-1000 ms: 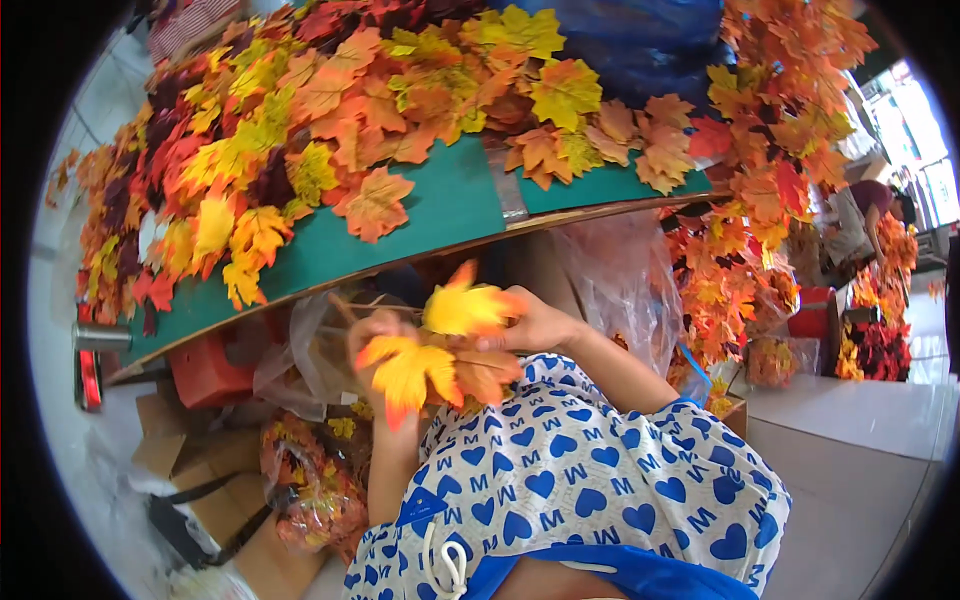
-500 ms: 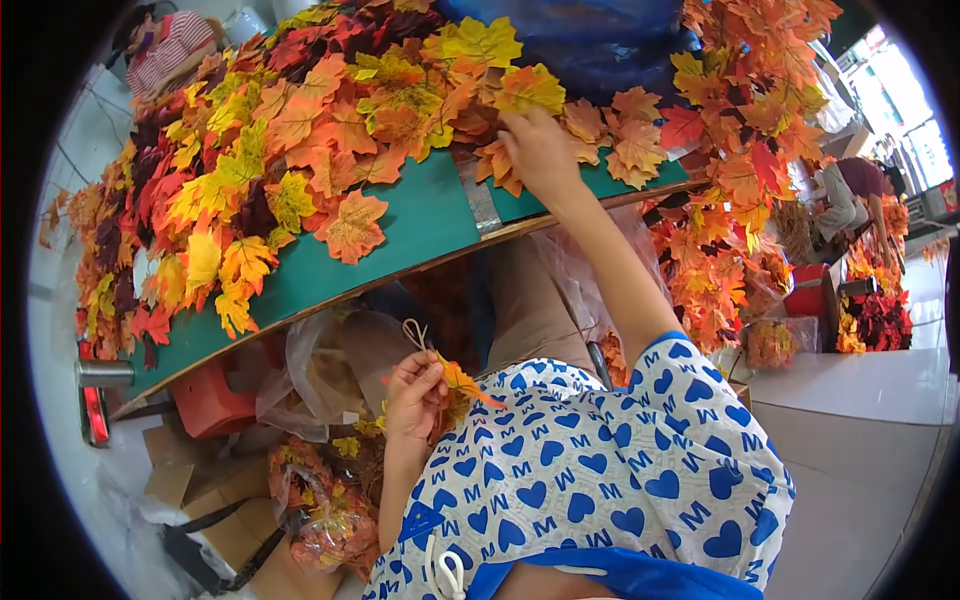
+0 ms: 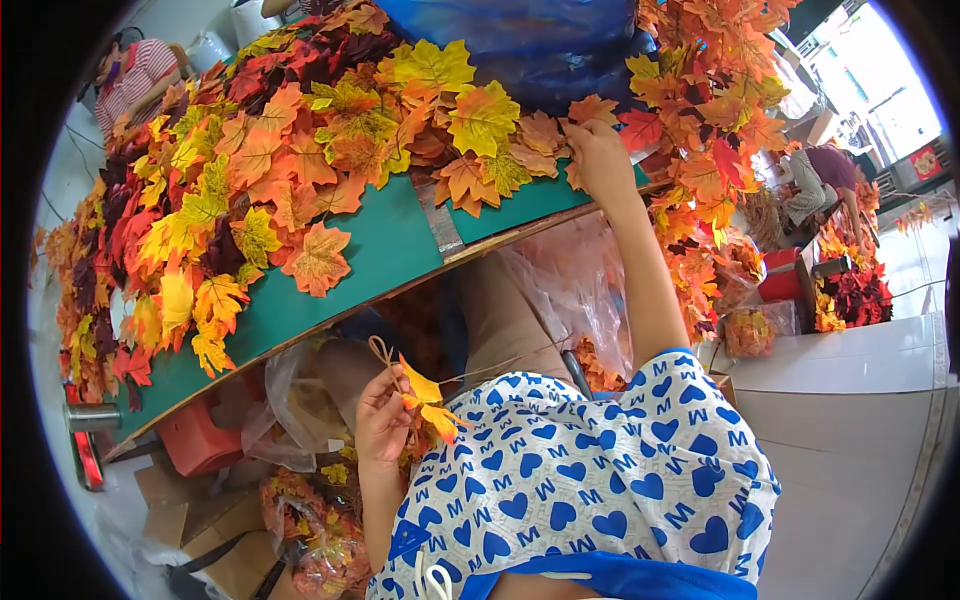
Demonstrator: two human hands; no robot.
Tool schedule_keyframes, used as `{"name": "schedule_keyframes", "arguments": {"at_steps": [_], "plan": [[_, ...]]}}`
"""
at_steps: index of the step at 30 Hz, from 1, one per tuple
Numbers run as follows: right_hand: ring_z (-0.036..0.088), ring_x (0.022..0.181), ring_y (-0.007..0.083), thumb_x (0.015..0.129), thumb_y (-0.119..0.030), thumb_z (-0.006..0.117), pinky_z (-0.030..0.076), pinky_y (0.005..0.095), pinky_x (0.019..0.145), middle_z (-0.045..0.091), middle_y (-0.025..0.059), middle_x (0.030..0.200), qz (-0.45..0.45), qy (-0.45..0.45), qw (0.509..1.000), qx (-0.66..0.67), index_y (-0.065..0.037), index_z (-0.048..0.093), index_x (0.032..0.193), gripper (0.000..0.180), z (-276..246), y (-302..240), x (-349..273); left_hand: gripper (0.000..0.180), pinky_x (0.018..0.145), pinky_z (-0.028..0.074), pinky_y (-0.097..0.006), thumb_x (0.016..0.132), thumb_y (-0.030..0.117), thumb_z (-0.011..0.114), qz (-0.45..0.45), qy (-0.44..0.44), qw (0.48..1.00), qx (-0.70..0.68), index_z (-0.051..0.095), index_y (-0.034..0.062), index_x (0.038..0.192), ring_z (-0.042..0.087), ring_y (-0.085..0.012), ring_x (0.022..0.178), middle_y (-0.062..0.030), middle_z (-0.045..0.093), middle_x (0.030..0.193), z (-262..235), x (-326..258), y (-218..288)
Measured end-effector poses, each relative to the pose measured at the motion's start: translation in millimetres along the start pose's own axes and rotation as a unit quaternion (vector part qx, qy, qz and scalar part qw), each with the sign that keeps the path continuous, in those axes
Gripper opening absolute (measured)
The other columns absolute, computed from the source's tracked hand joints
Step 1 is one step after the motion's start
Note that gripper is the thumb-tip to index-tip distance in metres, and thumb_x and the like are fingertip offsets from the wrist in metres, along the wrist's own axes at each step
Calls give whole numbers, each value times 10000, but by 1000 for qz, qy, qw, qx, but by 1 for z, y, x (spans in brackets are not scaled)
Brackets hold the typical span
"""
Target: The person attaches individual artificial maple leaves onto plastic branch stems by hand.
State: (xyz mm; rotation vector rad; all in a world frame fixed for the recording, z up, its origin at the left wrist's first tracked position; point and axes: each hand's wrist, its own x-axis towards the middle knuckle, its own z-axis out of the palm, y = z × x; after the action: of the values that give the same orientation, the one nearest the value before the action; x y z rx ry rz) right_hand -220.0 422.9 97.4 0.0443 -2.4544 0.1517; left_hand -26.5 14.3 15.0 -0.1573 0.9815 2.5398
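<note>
My left hand (image 3: 383, 412) is raised in front of my lap, its fingers pinched on a twine garland. A small twine loop (image 3: 380, 348) stands up above the fingers. Yellow-orange artificial maple leaves (image 3: 432, 412) hang from the garland beside them, and a thin strand of twine runs off to the right. My right hand (image 3: 605, 165) reaches over the table edge, fingers bent together among orange maple leaves (image 3: 592, 108) beside the blue plastic bag (image 3: 520, 45). What its fingertips pinch is mostly hidden.
Heaped red, orange and yellow leaves (image 3: 270, 150) cover much of the green table (image 3: 385, 235). Below are a red stool (image 3: 205, 435), clear plastic bags (image 3: 285, 425), cardboard (image 3: 215, 520) and bagged leaves (image 3: 325, 535). One person (image 3: 135, 80) is at far left, another (image 3: 830, 185) at right.
My right hand has moved right along the leaf heap, away from the yellow leaf. The left hand has turned, and its yellow leaves and twine show more. The view has shifted slightly.
</note>
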Motion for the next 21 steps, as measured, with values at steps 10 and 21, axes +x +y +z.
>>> {"name": "schedule_keyframes", "arguments": {"at_steps": [10, 21], "plan": [[595, 845, 343, 796, -92, 549, 477, 425, 709, 611, 163, 862, -54, -92, 993, 46, -39, 635, 864, 122, 1, 29, 23, 362, 598, 482, -160, 806, 28, 653, -6, -50, 997, 58, 568, 12, 1158, 567, -124, 814, -58, 563, 956, 14, 14, 7], [577, 890, 341, 794, -44, 552, 472, 404, 751, 582, 167, 901, -116, -123, 985, 36, -48, 622, 1035, 252, -6, 39, 31, 360, 572, 489, -132, 805, 2, 644, -25, -26, 997, 64, 577, 27, 1158, 582, -92, 832, -40, 585, 952, 17, 16, 8]]}}
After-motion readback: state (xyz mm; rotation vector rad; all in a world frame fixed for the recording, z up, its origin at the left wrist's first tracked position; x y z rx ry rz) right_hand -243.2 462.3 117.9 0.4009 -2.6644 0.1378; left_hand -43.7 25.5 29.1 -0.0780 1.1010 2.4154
